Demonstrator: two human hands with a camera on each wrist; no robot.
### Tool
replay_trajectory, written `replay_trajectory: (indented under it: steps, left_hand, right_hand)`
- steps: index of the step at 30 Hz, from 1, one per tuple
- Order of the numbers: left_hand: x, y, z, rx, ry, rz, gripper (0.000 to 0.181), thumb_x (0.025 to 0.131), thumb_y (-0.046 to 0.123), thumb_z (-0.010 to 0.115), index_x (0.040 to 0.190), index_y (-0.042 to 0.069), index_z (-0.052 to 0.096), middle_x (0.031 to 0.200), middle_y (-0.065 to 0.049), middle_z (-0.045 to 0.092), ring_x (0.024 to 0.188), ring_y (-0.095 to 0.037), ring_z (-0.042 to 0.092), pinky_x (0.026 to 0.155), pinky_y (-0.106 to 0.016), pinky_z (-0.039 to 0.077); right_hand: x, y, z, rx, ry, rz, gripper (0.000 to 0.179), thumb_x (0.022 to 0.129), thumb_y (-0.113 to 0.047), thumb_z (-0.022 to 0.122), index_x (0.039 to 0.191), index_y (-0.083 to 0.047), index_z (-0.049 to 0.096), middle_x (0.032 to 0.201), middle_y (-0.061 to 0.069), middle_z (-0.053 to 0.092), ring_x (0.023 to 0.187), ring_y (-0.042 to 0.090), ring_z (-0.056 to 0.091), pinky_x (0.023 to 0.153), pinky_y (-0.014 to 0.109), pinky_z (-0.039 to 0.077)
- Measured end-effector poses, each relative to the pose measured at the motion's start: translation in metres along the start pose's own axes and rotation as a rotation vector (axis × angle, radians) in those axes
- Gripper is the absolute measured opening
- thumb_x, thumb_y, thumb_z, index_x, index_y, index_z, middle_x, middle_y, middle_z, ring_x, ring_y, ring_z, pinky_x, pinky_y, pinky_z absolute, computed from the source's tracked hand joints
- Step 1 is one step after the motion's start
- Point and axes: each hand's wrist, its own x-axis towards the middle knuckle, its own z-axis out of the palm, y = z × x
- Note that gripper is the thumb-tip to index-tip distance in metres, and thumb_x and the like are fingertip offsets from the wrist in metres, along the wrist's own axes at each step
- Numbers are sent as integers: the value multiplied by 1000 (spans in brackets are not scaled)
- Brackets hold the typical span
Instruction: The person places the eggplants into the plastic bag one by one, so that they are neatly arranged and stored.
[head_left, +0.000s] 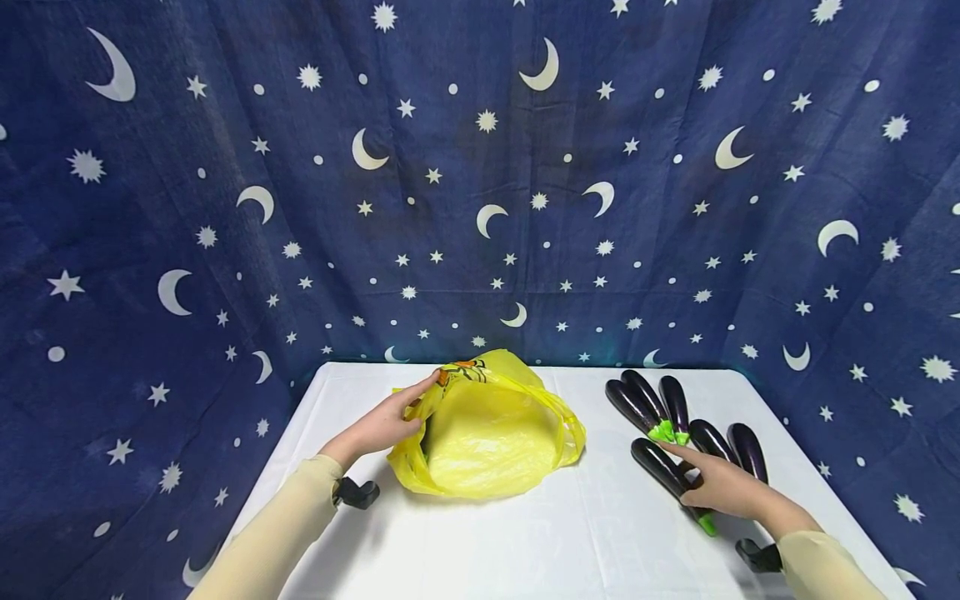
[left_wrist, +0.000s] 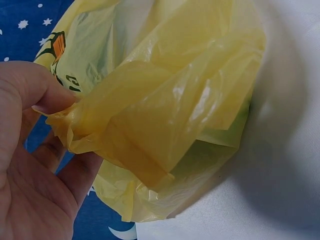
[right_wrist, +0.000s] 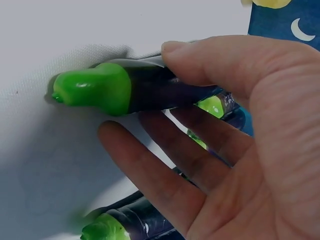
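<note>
Left hand (head_left: 386, 423) pinches the rim of a crinkled yellow plastic bag (head_left: 487, 437); right hand (head_left: 731, 487) straddles a glossy dark-purple eggplant with a bright green cap (head_left: 662, 468)

The bag sits on the white cloth-covered table (head_left: 525, 546), left of the eggplants, its mouth gaping toward the person. The left hand grasps the thin film at the bag's left edge, near an orange-and-black print (head_left: 467, 369), with the gathered plastic caught at the thumb.

The eggplant under the right hand is the nearest one, lying aslant on the cloth, its cap toward the person. The thumb lies along one side and the loosely spread, fairly straight fingers along the other; they are not curled round it. The right wrist view is dim there, so whether the fingertips already press on the skin is hard to say.

Beyond it, three more dark eggplants (head_left: 675, 402) lie with their green caps bunched together, and a further pair (head_left: 747, 452) rests just beyond the hand, partly hidden by it.

The step in hand appears to be taking hold of the nearest eggplant while the bag is held by its rim. The next move seems to call for drawing the right thumb and fingers together firmly round the smooth body, with the left hand keeping the bag's mouth wide.
</note>
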Motion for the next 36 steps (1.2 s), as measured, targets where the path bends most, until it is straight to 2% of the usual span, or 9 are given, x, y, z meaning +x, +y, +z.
replay_trajectory:
  steps: [4,9,12,19,23,27,36]
  left_hand:
    - [0,0,0,0,0,-1,87,94,0,57,164,36,21,167,8,22,152,-23,23,118,-52,25]
    - [1,0,0,3,-2,12,88,94,-1,58,163,38,21,167,9,22,152,-23,23,117,-51,28]
    - [1,0,0,3,-2,22,88,94,-1,58,163,39,21,167,10,22,152,-22,23,117,-51,28]
    - [0,0,0,6,-1,1,87,94,1,58,163,40,22,166,13,22,151,-20,24,118,-51,27]
    - [0,-1,-1,14,-1,10,88,93,1,58,163,39,21,167,11,21,152,-22,23,117,-50,29]
    - [0,-1,-1,9,0,8,88,93,1,58,163,39,20,168,10,21,152,-22,24,116,-48,31]
    - [2,-3,0,7,6,20,87,94,-1,57,164,37,21,168,7,22,152,-25,23,117,-52,28]
  right_hand:
    - [-3,2,-1,72,-19,-8,89,80,0,78,158,-7,36,121,22,59,78,25,62,57,42,55]
    - [-6,3,-3,108,-57,-64,89,80,1,76,158,-2,33,114,20,59,72,27,62,55,44,54]
    - [-7,3,-3,118,-75,-81,90,81,1,75,159,-1,30,111,19,58,71,28,61,54,45,54]
    - [-6,6,-2,115,-68,-81,89,81,1,75,159,-3,32,109,17,58,68,28,61,53,46,54]
    - [-5,6,-1,109,-66,-94,88,82,0,76,159,-4,33,109,17,58,65,28,60,52,45,54]
    - [-4,6,0,117,-63,-83,87,82,-1,76,159,-4,34,107,16,59,65,28,60,52,45,53]
    - [-2,6,2,124,-47,-25,85,84,-3,76,158,-5,36,105,14,58,65,26,60,53,45,54]
